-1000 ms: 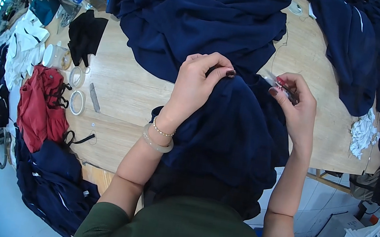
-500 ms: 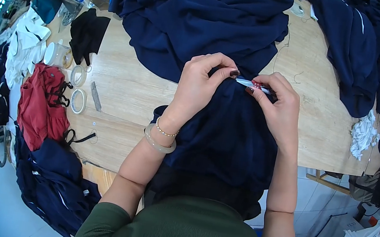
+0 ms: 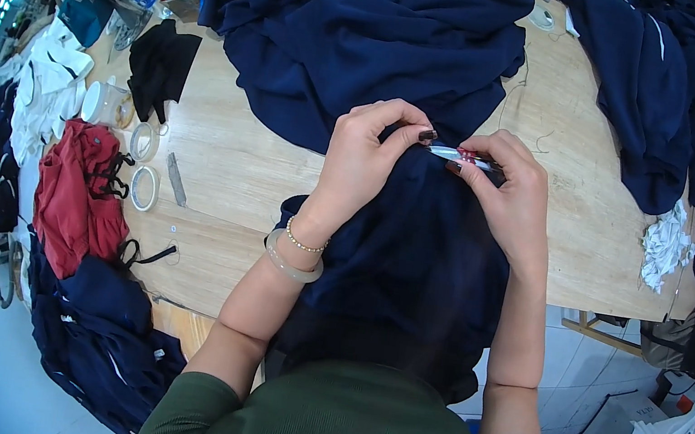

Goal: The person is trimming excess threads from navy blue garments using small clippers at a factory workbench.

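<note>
A dark navy garment (image 3: pixel 419 229) hangs from the table's front edge over my lap. At its upper end my left hand (image 3: pixel 378 144) pinches a bit of the navy cloth between thumb and forefinger. My right hand (image 3: pixel 505 184) is closed round small silver thread snips (image 3: pixel 447 153) with a pinkish-red wrap, their blades pointing left at my left fingertips. The snips' tips lie close to the pinched cloth; whether they touch it or a thread I cannot tell. Just beyond both hands rises a large heap of navy garments (image 3: pixel 368 37).
On the wooden table (image 3: pixel 237 162) at left lie a red garment (image 3: pixel 84 200), tape rolls (image 3: pixel 145 188), a grey blade-like strip (image 3: pixel 176 178) and black cloth pieces (image 3: pixel 161 66). More navy garments (image 3: pixel 643 101) and crumpled white scraps (image 3: pixel 667 248) lie right. Navy clothes (image 3: pixel 103 332) hang lower left.
Both hands stay almost in place with the same grips. The snips have shifted very slightly left.
</note>
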Demonstrator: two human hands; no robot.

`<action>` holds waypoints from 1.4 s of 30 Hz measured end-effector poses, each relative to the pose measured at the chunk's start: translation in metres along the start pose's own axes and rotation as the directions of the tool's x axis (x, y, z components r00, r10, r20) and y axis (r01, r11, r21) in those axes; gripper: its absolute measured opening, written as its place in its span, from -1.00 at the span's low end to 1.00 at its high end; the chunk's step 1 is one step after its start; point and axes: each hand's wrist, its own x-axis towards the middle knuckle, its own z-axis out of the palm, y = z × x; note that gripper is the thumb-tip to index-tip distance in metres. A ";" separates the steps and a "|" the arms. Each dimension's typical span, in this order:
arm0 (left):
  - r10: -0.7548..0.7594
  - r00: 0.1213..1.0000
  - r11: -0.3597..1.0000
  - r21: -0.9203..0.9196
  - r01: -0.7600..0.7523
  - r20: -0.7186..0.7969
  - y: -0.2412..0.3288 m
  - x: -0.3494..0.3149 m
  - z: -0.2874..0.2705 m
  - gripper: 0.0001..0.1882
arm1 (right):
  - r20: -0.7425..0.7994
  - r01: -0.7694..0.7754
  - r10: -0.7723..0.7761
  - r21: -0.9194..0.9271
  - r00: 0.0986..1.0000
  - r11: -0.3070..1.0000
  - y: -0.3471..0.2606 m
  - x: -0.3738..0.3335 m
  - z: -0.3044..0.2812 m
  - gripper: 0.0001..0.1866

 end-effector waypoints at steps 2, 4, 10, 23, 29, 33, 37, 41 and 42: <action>-0.004 1.000 1.000 -0.018 0.004 0.000 0.001 0.000 0.000 -0.93 | 0.001 0.005 -0.005 0.004 1.000 1.000 -0.001 0.000 -0.002 -0.83; -0.009 1.000 0.999 -0.033 0.009 -0.003 0.001 0.000 0.000 -0.93 | 0.003 0.012 -0.012 0.009 1.000 1.000 -0.001 0.000 -0.002 -0.83; -0.004 0.999 0.997 -0.072 0.000 -0.054 0.001 0.000 0.004 -0.96 | -0.008 0.038 -0.038 0.017 0.999 0.999 -0.003 0.001 0.001 -0.84; -0.021 1.000 0.998 -0.055 0.021 0.003 0.002 0.000 0.003 -0.92 | -0.005 0.076 -0.076 -0.024 0.997 0.997 -0.005 0.002 0.002 -0.85; -0.034 0.999 0.996 -0.089 0.032 -0.022 0.005 0.000 0.003 -0.93 | 0.008 0.118 -0.118 -0.069 0.993 0.991 -0.002 0.003 0.005 -0.81; 0.038 0.945 0.995 -0.077 -0.067 -0.325 -0.008 0.001 -0.013 -0.80 | -0.076 -0.005 0.015 0.122 0.997 0.992 -0.001 0.001 -0.001 -0.83; -0.110 0.832 0.972 0.118 0.205 -0.544 -0.022 -0.012 -0.040 -0.62 | -0.274 -0.079 0.186 0.359 0.944 0.930 0.025 -0.002 -0.008 -0.80; -0.259 0.935 0.966 -0.076 0.248 -0.243 -0.031 -0.024 -0.029 -0.75 | -0.136 -0.225 0.283 0.334 0.949 0.915 0.055 -0.005 -0.012 -0.85; -0.349 0.931 0.935 -0.106 0.339 -0.105 -0.027 -0.024 -0.020 -0.76 | -0.052 -0.267 0.322 0.444 0.945 0.855 0.057 -0.005 -0.010 -0.85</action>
